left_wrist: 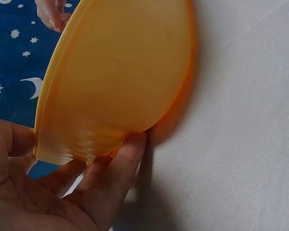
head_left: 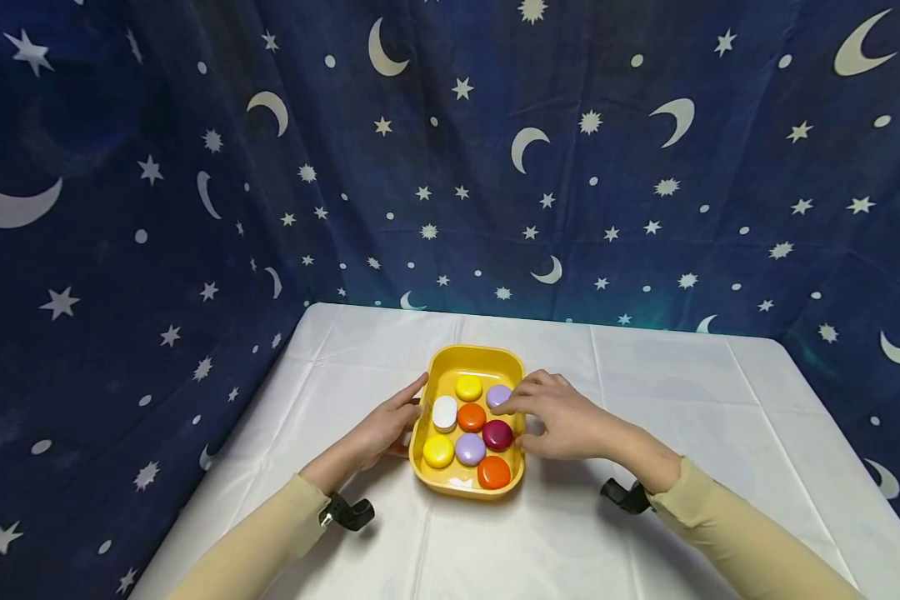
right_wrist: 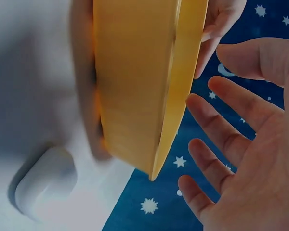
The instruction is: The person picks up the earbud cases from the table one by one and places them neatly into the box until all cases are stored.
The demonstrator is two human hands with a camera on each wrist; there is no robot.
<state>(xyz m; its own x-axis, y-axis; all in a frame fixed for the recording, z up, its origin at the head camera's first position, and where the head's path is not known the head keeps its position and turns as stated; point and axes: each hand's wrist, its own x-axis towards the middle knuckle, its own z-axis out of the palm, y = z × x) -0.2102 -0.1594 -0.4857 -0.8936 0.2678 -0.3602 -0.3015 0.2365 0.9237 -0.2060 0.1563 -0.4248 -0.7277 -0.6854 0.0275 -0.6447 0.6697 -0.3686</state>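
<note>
A yellow tray (head_left: 487, 360) holds several glossy rounded discs. Among them are a white oval piece (head_left: 445, 414), a dark red disc (head_left: 498, 434), an orange disc (head_left: 493, 472), a lilac disc (head_left: 470, 449) and a yellow disc (head_left: 438, 451). My left hand (head_left: 384, 427) grips the tray's left side, thumb at the rim and fingers against the lower wall in the left wrist view. Spread fingers of my right hand (head_left: 566, 418) hover at the right rim, near the upper lilac disc (head_left: 498, 396). In the right wrist view that hand holds nothing.
A white rounded piece (right_wrist: 50, 183) lies on the table beside the tray in the right wrist view. White cloth (head_left: 390, 550) covers the table. A dark blue curtain (head_left: 480, 150) with moons and stars hangs behind and along the sides.
</note>
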